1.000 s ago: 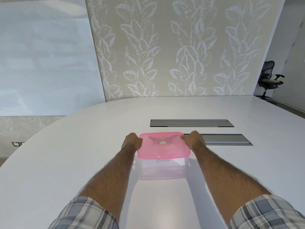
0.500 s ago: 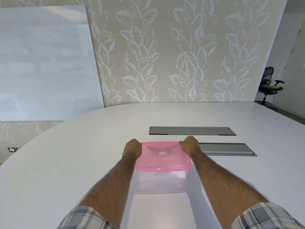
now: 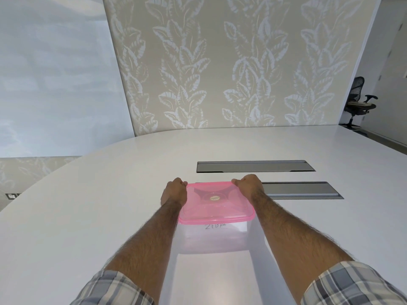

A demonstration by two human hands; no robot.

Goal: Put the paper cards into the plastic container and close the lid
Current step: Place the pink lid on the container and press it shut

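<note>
A clear plastic container [image 3: 212, 239] stands on the white table [image 3: 88, 216] in front of me. A translucent pink lid [image 3: 217, 204] with a small round label lies on top of it. Through the front wall I see a white paper card [image 3: 217, 226] with handwritten letters. My left hand [image 3: 174, 191] is curled over the lid's far left corner. My right hand [image 3: 250, 186] is curled over the far right corner. Both press on the rim, fingers bent.
Two grey recessed cable hatches [image 3: 255, 166] [image 3: 301, 190] are set into the table just beyond the container. A black office chair [image 3: 357, 100] stands at the far right by the patterned wall. The table's curved edge runs along the left.
The container and both hands sit slightly lower and nearer in the view than before, as my head tilts. Both hands stay on the lid's far corners.
</note>
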